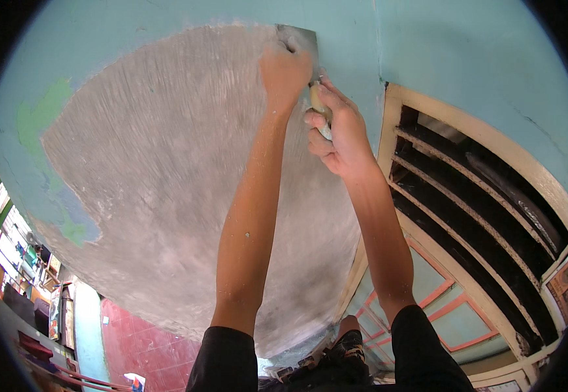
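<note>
High on the wall, a scraper (307, 40) with a wide grey metal blade lies against the upper edge of a bare grey patch (166, 163), where it meets the turquoise paint (346, 32). My right hand (341, 130) is wrapped round its pale handle (318, 101), below the blade. Over the blade, my left hand (286, 72) is closed with its knuckles bent, pressed on the metal; its fingertips are partly hidden. Pale dust speckles both hands and forearms. Fine streaks run down the grey surface.
On the right is a cream-framed vent (473, 176) with dark slats, above a door panel (454, 313) with orange trim. Red floor tiles (143, 346) show at lower left, near cluttered shelves (55, 294). A framed picture (565, 284) hangs at far right.
</note>
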A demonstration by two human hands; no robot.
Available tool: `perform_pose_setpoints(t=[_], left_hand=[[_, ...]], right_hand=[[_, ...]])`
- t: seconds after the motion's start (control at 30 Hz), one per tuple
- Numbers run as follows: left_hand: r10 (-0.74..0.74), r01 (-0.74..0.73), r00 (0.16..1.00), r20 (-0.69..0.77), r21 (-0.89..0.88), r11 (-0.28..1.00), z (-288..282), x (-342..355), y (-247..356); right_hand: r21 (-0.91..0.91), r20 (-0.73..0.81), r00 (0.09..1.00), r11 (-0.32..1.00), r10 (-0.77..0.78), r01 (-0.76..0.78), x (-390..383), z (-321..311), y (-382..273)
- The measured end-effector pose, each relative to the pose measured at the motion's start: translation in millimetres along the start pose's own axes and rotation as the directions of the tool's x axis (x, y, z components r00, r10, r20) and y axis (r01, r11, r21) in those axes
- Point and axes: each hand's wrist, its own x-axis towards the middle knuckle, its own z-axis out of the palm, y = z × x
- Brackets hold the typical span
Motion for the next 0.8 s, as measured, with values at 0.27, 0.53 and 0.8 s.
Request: perform_pose_setpoints(t=[0.27, 0.53, 0.8], left_hand=[[-0.082, 0.089, 0.967, 0.241, -0.016, 0.996, -40, -71, -24], [-0.661, 0.660, 0.339, 0.670, 0.331, 0.675, -273, -404, -191], [-0.848, 0.643, 0.482, 0.222, 0.568, 0.514, -398, -581, -128]], right_hand=[[-0.141, -0.063, 0.974, 0.968, -0.217, 0.207, -33, -25, 79], [-0.670, 0.017, 0.993, 0.738, 0.121, -0.078, -242, -169, 263], [-0.323, -0.243, 0.277, 0.192, 0.930, -0.927, -365, -214, 354]])
